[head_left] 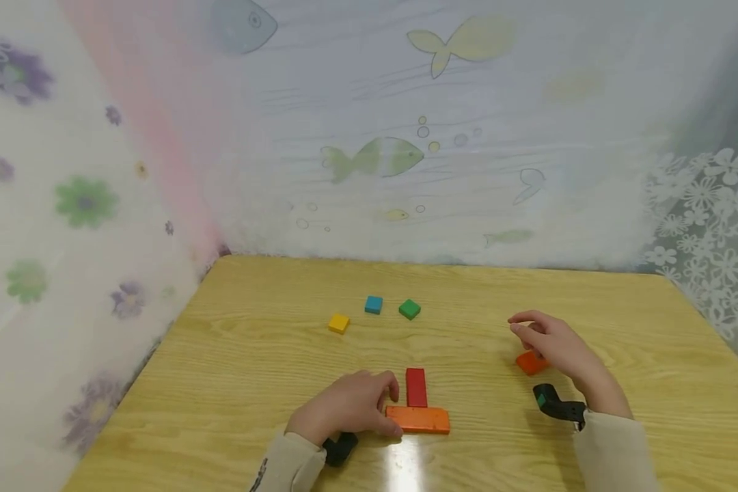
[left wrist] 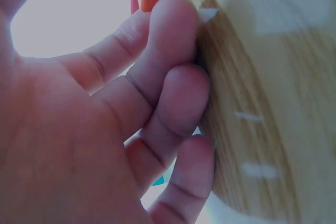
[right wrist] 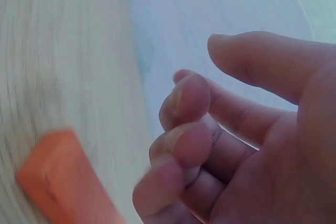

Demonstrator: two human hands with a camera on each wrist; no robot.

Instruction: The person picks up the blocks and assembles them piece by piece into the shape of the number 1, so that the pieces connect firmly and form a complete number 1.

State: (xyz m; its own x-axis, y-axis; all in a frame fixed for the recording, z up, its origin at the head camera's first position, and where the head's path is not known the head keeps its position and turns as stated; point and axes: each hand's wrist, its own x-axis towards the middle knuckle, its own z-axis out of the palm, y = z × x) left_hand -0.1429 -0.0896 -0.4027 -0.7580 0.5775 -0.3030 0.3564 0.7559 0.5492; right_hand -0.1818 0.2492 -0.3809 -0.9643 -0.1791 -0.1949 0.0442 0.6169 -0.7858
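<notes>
In the head view, my left hand point(head_left: 350, 406) is low over the table at the left end of an orange block point(head_left: 424, 420), which lies crosswise. Its thumb is at the block's near edge, and its index finger bends by the far edge with a gap showing. Against the orange block's far side, a red block point(head_left: 416, 387) lies lengthwise. My right hand point(head_left: 553, 345) hovers at the right, fingers loosely curled around nothing. Under it lies an orange-red block point(head_left: 529, 363), partly hidden by the hand; the right wrist view shows this block point(right wrist: 68, 182) below the fingers.
Farther back on the wooden table point(head_left: 252, 342) lie a yellow square block point(head_left: 339, 323), a blue one point(head_left: 374, 305) and a green one point(head_left: 409, 309). Curtain-like walls with fish and flower prints border the table behind and at the sides.
</notes>
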